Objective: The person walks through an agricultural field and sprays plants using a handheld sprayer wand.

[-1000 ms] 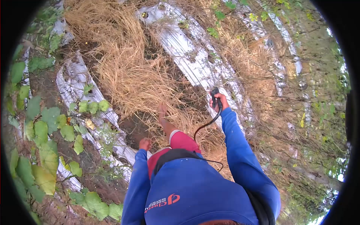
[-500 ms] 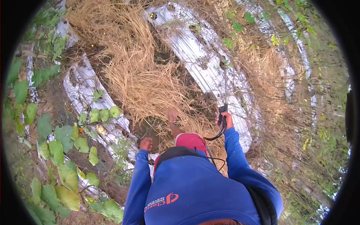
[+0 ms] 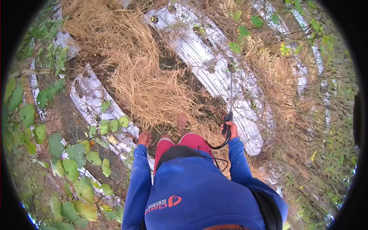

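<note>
Right of centre in the frame, the person's right hand (image 3: 231, 129) is wrapped around a black spray handle (image 3: 229, 118), its fingers partly hidden by the grip. A thin rod (image 3: 231, 90) runs up from the handle across a pale plastic sheet (image 3: 209, 67); its far end is hard to make out among dry stems and a few green leaves. From the bottom of the handle a black hose (image 3: 219, 147) curves down and left, then passes out of sight by the red shorts (image 3: 191, 142). A thinner dark cord (image 3: 223, 164) loops beside the blue shirt (image 3: 199, 191).

Left of centre, the left hand (image 3: 144, 138) hangs near the shorts, its fingers seemingly bent; it is too small to tell whether they are fully closed. One bare foot (image 3: 181, 120) shows in part at the edge of the dry straw (image 3: 142, 78), while the other is hidden. The shirt fills the lower middle and is cut off by the bottom edge, its lettering too small to read in full. At lower left, broad leaves (image 3: 71, 170) cover parts of another plastic sheet (image 3: 90, 94). The dark round border cuts off the corners.
</note>
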A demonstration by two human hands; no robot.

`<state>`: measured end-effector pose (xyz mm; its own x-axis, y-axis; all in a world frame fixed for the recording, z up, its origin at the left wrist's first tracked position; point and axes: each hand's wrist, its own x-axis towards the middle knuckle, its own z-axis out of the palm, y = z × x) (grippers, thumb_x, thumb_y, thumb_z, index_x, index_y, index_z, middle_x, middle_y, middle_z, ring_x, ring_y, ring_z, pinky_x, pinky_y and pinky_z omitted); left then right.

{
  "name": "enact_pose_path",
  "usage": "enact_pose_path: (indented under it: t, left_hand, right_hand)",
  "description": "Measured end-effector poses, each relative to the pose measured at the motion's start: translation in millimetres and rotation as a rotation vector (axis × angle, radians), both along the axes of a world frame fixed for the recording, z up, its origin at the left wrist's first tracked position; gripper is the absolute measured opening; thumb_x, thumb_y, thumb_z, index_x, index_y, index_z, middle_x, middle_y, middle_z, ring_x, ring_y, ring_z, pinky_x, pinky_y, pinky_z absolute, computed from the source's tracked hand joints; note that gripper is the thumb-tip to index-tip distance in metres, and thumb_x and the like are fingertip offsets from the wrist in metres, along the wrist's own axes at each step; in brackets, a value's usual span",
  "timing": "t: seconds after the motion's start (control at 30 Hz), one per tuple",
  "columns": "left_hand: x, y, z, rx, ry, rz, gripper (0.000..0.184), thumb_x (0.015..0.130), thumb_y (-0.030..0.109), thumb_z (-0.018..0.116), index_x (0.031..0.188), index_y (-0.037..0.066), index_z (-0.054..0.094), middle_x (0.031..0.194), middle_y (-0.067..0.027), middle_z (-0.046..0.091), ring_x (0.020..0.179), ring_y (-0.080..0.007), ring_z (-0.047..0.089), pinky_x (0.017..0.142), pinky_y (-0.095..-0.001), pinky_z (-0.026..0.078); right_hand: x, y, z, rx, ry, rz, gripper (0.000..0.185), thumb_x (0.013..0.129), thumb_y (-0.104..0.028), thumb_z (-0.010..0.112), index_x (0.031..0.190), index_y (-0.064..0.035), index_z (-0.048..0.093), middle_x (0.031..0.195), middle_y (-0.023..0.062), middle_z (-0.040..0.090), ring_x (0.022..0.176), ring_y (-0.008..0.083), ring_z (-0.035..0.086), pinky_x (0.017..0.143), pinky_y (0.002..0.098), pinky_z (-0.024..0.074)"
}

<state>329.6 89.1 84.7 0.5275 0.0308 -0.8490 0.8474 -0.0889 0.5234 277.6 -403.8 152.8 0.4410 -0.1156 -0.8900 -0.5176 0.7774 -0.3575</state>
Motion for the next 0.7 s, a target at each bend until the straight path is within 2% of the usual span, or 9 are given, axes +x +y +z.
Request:
enact_pose_path:
  t: [0.27, 0.37, 0.43, 0.6, 0.7]
  left_hand:
    - [8.6, -0.1, 24.6, 0.003, 0.028, 0.058, 0.02, 0.081, 0.028, 0.055, 0.089, 0.009, 0.057, 0.065, -0.001, 0.054, 0.048, -0.0078, 0.046, 0.039, -0.0218, 0.034]
    - [12.6, 6.4, 22.5, 0.115, -0.009, -0.015, 0.017, 0.081, 0.024, 0.052, 0.087, 0.008, 0.057, 0.065, -0.0009, 0.054, 0.046, -0.0076, 0.045, 0.037, -0.0221, 0.033]
    - [22.4, 6.4, 28.9, 0.205, -0.064, -0.031, 0.017, 0.081, 0.023, 0.049, 0.084, 0.007, 0.055, 0.063, -0.0002, 0.051, 0.045, -0.0072, 0.043, 0.035, -0.022, 0.031]
    - [44.7, 11.0, 43.7, 0.183, 0.014, -0.064, 0.017, 0.082, 0.022, 0.047, 0.084, 0.008, 0.055, 0.065, 0.0, 0.051, 0.045, -0.0075, 0.042, 0.036, -0.0216, 0.032]
    - [52.2, 8.6, 45.7, 0.133, 0.065, -0.09, 0.02, 0.08, 0.026, 0.05, 0.086, 0.008, 0.056, 0.067, -0.0002, 0.052, 0.049, -0.0082, 0.045, 0.039, -0.0219, 0.035]
  right_hand:
    - [4.7, 8.1, 6.4, -0.011, 0.04, -0.052, 0.043, 0.073, -0.02, 0.049, 0.115, -0.0104, 0.05, 0.07, 0.0092, 0.053, 0.057, 0.0204, 0.053, 0.051, 0.0351, 0.0479]
    - [4.3, 10.7, 2.2, -0.031, 0.064, -0.064, 0.042, 0.073, -0.021, 0.049, 0.114, -0.0111, 0.051, 0.07, 0.0087, 0.053, 0.056, 0.0199, 0.053, 0.051, 0.0346, 0.0476]
    - [4.9, 12.8, 5.8, -0.027, -0.021, -0.094, 0.036, 0.072, -0.019, 0.05, 0.102, -0.0004, 0.05, 0.071, 0.0112, 0.054, 0.055, 0.0217, 0.055, 0.049, 0.0365, 0.0512]
    - [-2.3, 21.2, -4.5, -0.031, -0.044, -0.11, 0.035, 0.073, -0.017, 0.048, 0.104, 0.0001, 0.051, 0.07, 0.0116, 0.054, 0.053, 0.0222, 0.055, 0.048, 0.037, 0.0506]
    - [-2.4, 27.2, 0.2, -0.083, 0.019, -0.097, 0.029, 0.073, -0.016, 0.047, 0.097, -0.0005, 0.05, 0.067, 0.0109, 0.052, 0.052, 0.0211, 0.055, 0.047, 0.0371, 0.0501]
